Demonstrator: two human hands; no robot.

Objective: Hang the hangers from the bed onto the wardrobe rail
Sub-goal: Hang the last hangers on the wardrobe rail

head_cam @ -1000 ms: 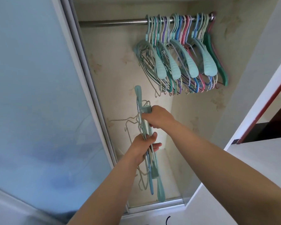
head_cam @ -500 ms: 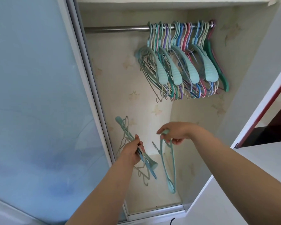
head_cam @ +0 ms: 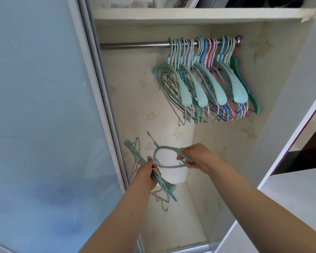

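Observation:
My left hand (head_cam: 147,173) grips a bundle of hangers (head_cam: 135,155), teal and pale wire ones, slanting from upper left to lower right low in the wardrobe. My right hand (head_cam: 194,157) holds a single teal hanger (head_cam: 161,152) by one end, turned sideways and blurred, its loop pointing left between the two hands. Above, the metal rail (head_cam: 135,46) spans the wardrobe. Several coloured hangers (head_cam: 208,83) crowd its right half, four with wide pale-teal shoulders. The rail's left half is bare.
A frosted sliding door (head_cam: 44,125) with its pale frame borders the opening on the left. A white shelf (head_cam: 190,15) with stacked items sits over the rail. A white wall panel (head_cam: 290,125) and a dark red edge stand to the right.
My right hand has pulled one teal hanger off the bundle and swung it from hanging down to lying sideways. The left hand tilted the bundle. The view rose, showing the shelf.

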